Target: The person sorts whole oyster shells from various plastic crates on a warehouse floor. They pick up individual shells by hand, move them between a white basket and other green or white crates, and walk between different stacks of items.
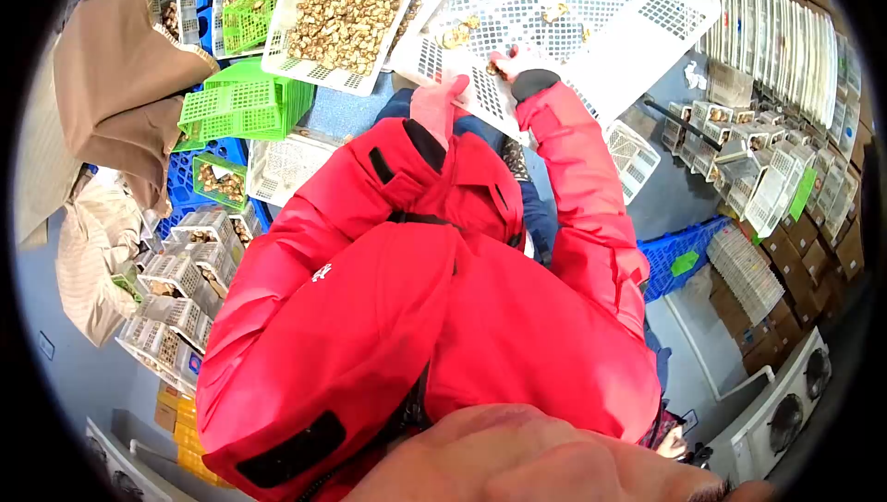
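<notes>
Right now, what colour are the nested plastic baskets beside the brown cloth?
Green baskets, seen in head view.

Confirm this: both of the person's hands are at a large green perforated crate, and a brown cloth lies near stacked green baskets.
Not right: the large perforated crate is white, not green, as the head view shows. The left hand and right hand are both at it, and the brown cloth does lie near the stacked green baskets.

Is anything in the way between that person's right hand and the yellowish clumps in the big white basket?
Nothing visible blocks it. Between the right hand and the yellowish clumps lies open, perforated basket floor, with one small brown piece at the fingertips. The left hand is at the near wall.
</notes>
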Available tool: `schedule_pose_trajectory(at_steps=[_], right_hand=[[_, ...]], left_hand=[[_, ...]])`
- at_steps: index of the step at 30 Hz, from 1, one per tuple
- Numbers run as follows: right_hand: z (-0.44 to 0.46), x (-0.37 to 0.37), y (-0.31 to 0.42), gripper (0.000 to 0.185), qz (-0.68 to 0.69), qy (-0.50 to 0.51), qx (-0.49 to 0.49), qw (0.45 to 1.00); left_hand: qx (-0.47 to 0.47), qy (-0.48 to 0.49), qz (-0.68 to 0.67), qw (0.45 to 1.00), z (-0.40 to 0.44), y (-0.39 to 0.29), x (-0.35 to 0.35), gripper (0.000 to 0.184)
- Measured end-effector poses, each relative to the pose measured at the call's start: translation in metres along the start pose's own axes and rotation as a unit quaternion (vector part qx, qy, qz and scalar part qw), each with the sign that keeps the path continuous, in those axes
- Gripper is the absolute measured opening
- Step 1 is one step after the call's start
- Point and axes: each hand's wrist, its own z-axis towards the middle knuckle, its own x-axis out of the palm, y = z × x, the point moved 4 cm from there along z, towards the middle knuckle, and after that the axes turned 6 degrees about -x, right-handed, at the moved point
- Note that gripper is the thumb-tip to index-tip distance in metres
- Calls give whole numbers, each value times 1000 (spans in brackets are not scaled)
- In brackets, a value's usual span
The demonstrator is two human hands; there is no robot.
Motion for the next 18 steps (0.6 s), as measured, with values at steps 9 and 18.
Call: schedule_pose_trajectory(at_steps=[9,18], right_hand=[[37,24,-28,24,523,-19,-48,851],[-59,-67,17,31,817,31,-209,536]], left_hand=[[7,34,-14,999,-4,-8,11,22],[-26,72,-19,997,-7,-9,22,23]])
